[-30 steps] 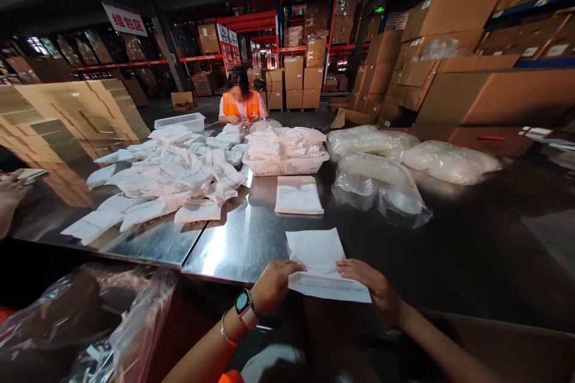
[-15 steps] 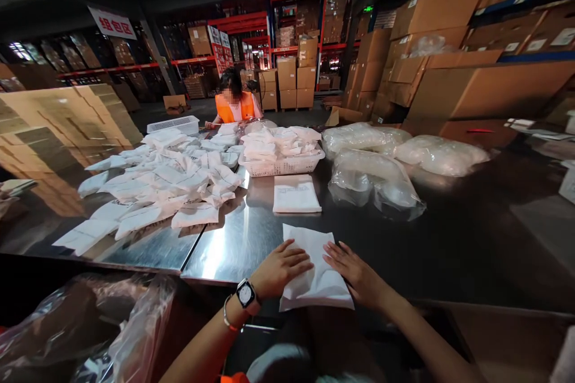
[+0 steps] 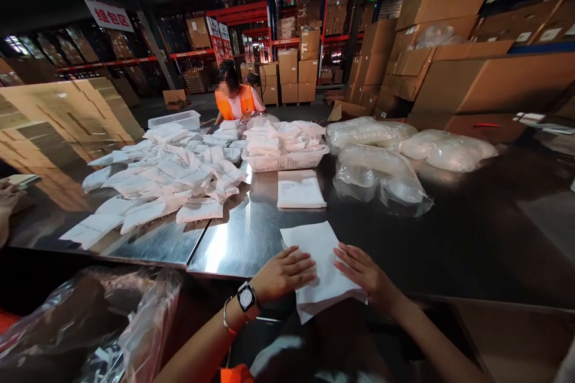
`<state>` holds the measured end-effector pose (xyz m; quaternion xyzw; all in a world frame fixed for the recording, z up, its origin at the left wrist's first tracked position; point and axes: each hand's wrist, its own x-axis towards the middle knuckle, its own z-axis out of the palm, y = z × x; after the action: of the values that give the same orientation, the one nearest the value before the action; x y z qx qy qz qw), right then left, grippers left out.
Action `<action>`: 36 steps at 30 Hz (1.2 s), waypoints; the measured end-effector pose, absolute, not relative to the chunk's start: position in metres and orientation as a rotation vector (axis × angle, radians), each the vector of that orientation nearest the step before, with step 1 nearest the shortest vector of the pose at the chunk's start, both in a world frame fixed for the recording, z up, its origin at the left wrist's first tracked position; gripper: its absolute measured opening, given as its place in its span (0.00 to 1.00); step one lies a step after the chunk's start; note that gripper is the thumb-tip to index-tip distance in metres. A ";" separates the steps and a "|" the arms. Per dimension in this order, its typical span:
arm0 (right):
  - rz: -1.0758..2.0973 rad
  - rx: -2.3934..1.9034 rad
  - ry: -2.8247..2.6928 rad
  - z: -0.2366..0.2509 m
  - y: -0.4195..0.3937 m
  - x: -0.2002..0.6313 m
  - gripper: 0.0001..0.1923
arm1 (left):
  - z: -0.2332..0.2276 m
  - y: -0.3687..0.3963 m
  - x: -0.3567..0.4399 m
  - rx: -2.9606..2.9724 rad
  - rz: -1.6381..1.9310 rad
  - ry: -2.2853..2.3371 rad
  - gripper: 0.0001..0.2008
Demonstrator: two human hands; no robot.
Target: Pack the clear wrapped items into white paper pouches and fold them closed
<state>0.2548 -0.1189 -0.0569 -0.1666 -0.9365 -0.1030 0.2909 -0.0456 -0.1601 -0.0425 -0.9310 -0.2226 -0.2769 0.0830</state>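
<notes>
A flat white packet [image 3: 322,263] lies at the front edge of the steel table, its near end hanging over the edge. On its left side rests my left hand [image 3: 287,272], fingers stretched out flat; a watch and a bracelet are on that wrist. My right hand [image 3: 366,272] touches the packet's right side with fingers extended. Just beyond lies a white folded stack [image 3: 302,189] with faint print. Behind it stands a white plastic basket [image 3: 285,161] heaped with small white packets. A big loose pile of white packets [image 3: 168,176] spreads to the left.
Clear plastic bags of pale contents [image 3: 380,176] lie right of the basket. A co-worker in an orange vest [image 3: 236,102] is across the table. An open plastic-lined container [image 3: 130,323] stands below left. Stacked cartons [image 3: 485,90] rise at the right.
The white packet has turned a little and shifted slightly right under my hands. Both hands stay on it, the right one moved slightly right. The co-worker's arm has lowered.
</notes>
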 end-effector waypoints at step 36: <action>0.341 -0.908 -1.915 -0.042 -0.162 0.229 0.25 | -0.044 -0.191 -0.041 -2.666 -1.571 -1.890 0.26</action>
<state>0.2288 -0.1617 -0.0419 -0.3719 -0.7840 0.1398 0.4769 -0.0413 -0.1908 -0.0441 -0.7137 -0.5060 -0.4206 -0.2401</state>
